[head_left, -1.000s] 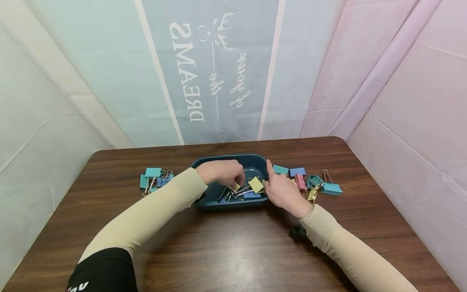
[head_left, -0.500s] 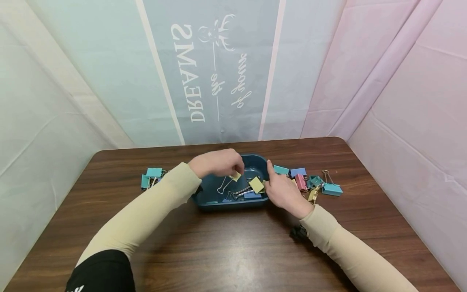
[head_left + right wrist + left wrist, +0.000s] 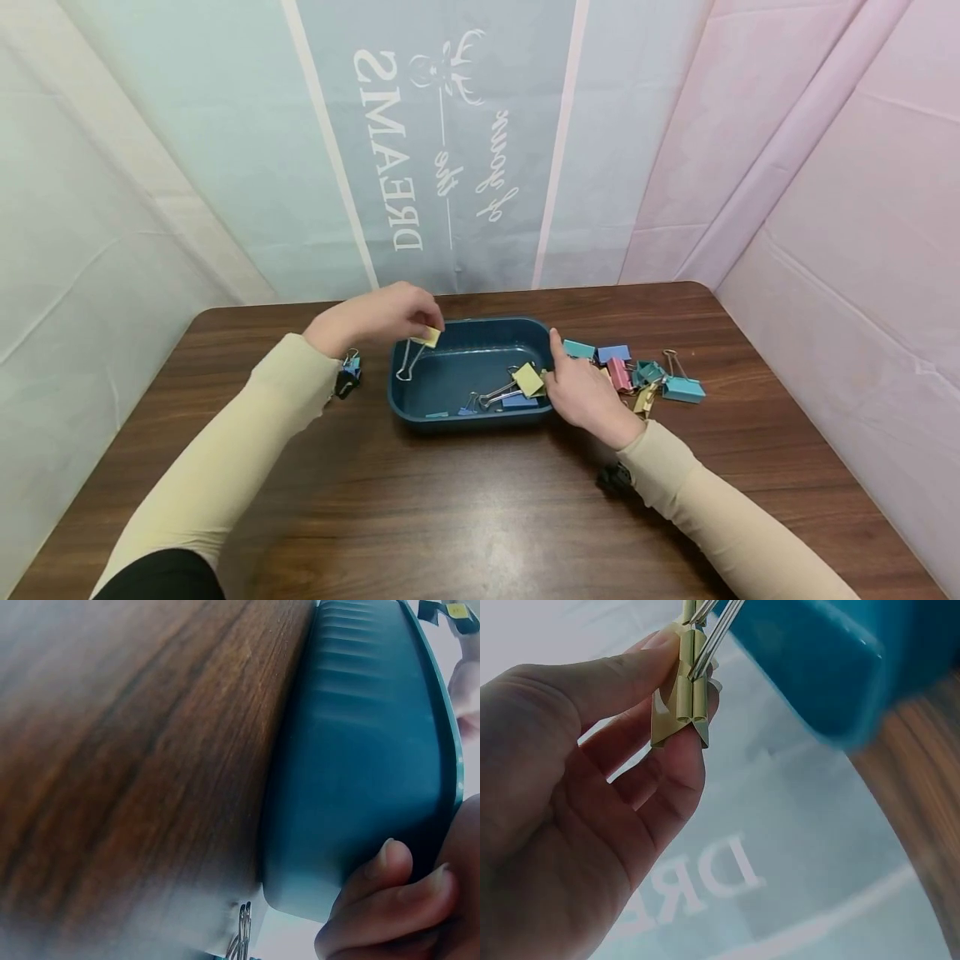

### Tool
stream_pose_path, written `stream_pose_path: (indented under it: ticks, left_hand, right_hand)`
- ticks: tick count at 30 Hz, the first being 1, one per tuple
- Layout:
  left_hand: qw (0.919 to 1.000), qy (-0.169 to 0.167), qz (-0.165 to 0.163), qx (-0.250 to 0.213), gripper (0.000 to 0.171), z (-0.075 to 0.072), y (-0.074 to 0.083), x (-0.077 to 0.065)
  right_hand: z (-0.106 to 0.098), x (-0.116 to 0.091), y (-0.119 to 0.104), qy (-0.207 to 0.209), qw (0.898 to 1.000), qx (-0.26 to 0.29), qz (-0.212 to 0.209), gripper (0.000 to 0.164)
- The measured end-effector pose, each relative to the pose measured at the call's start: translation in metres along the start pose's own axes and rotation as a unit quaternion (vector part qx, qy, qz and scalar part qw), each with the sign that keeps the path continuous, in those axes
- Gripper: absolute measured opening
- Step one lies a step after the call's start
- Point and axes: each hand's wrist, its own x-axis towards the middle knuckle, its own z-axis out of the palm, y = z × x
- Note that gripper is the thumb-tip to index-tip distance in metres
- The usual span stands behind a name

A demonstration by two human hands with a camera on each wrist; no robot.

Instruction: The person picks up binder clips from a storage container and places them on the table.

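My left hand (image 3: pixel 378 315) pinches a yellow binder clip (image 3: pixel 431 337) above the left end of a dark blue plastic bin (image 3: pixel 467 422). In the left wrist view, thumb and fingers hold the clip's folded yellow body (image 3: pixel 682 697), its wire handles pointing away. My right hand (image 3: pixel 588 396) grips the bin's right end, index finger along the rim. The right wrist view shows curled fingers (image 3: pixel 386 904) against the bin's outer wall (image 3: pixel 360 765). Inside, towards the right, lie another yellow binder clip (image 3: pixel 528 380) and blue ones (image 3: pixel 517 402).
Right of the bin lies a pile of mixed binder clips, with a pink one (image 3: pixel 618 373) and a teal one (image 3: pixel 682 389). Left of it, blue clips (image 3: pixel 352 364) are partly hidden by my left arm. The brown wooden table (image 3: pixel 420 508) meets fabric walls behind.
My left hand has lifted the yellow binder clip out of the heap in the bin and carried it left to above the bin's left end. My right hand has stayed in place.
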Motion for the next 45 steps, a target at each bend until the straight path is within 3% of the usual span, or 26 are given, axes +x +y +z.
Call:
stream_pose_path:
  ticks: [8, 16, 20, 28, 35, 45]
  left_hand:
    - [0.9991, 0.029, -0.027, -0.01, 0.014, 0.003, -0.038, -0.048]
    - [0.9943, 0.039, -0.097, -0.02, 0.013, 0.015, -0.071, -0.1]
    - [0.9888, 0.052, -0.137, -0.028, 0.014, 0.018, -0.082, -0.117]
    - [0.9822, 0.043, -0.173, -0.059, 0.012, 0.027, -0.096, -0.127]
    - [0.9818, 0.033, -0.174, -0.069, 0.011, 0.033, -0.101, -0.128]
    - [0.9812, 0.054, -0.17, -0.073, 0.014, 0.029, -0.102, -0.128]
  right_hand:
    - [-0.002, 0.001, 0.001, 0.002, 1.0, 0.0, 0.0, 0.072]
    - [0.0, 0.002, 0.0, 0.001, 1.0, 0.002, -0.002, 0.071]
    - [0.0, 0.002, 0.001, 0.002, 1.0, 0.001, -0.003, 0.071]
    - [-0.001, 0.002, 0.002, 0.002, 1.0, 0.004, -0.007, 0.071]
    - [0.0, 0.002, 0.001, 0.001, 1.0, -0.002, -0.004, 0.071]
    - [-0.001, 0.003, 0.001, -0.001, 1.0, -0.001, -0.002, 0.071]
